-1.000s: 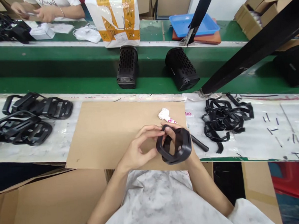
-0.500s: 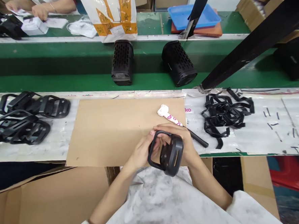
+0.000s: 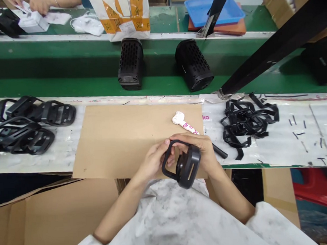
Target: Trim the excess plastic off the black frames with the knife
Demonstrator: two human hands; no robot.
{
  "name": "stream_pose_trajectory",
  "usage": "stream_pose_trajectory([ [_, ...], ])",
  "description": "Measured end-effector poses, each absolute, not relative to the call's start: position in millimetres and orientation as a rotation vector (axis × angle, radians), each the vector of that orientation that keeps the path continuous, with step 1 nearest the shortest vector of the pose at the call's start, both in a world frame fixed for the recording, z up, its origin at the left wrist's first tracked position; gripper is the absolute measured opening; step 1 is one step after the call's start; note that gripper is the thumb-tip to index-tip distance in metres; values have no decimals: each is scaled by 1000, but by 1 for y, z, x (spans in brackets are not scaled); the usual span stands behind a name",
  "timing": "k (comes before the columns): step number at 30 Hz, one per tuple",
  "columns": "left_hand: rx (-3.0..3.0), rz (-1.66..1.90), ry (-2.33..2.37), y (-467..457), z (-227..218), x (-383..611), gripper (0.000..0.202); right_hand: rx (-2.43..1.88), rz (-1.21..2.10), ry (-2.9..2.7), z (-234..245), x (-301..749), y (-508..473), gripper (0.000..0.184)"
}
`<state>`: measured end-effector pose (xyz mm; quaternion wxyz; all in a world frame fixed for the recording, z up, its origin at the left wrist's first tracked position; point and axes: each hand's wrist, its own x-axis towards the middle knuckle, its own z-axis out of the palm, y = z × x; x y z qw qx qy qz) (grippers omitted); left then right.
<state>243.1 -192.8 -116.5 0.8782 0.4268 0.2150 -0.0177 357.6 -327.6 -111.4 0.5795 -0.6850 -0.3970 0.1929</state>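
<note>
Your two hands are both closed on one black plastic bracket [image 3: 186, 170], held up over the near edge of the cardboard sheet [image 3: 117, 140]. Bracket is tilted: its thin open loop faces your left hand [image 3: 152, 161], its thick slotted end faces your right hand [image 3: 205, 149]. Left hand: thumb and fingers pinch the loop's upper corner. Right hand: curled around the upper far side; its exact finger contact is partly hidden behind the bracket.

Hammer-like tool [image 3: 190, 127], white-wrapped head and black handle, lies across the right edge of the cardboard sheet, passing behind your right hand. Just beyond that edge: a tangled heap of black strips [image 3: 243, 125]. Off the left edge of the sheet: a group of similar black brackets [image 3: 58, 114], overlapping one another.

Past the far edge of the sheet, on the green surface, stand two black perforated housings [image 3: 130, 63] [image 3: 194, 66], well apart. Farther beyond the sheet: a taped white bag [image 3: 127, 13], a blue tray [image 3: 198, 11] and a co-worker's hand [image 3: 40, 5] near a small white box [image 3: 34, 23].
</note>
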Motion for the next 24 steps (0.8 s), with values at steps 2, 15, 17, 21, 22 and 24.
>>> stream_pose_trajectory([
  [2, 671, -119, 444, -189, -118, 248, 49, -1609, 420, -987, -111, 362, -327, 22],
  [15, 300, -107, 470, -203, -113, 260, 42, -1786, 119, -792, -124, 339, -329, 20],
  [17, 345, -116, 467, -202, -117, 261, 43, -1772, 123, -783, -124, 338, -328, 20],
  [21, 561, -113, 473, -193, -126, 258, 48, -1741, 306, -745, -125, 346, -323, 18],
  [22, 677, -85, 472, -190, -129, 256, 48, -1729, 359, -712, -126, 349, -322, 18],
  [24, 991, 41, 458, -184, -132, 249, 43, -1674, 475, -588, -129, 355, -321, 21],
])
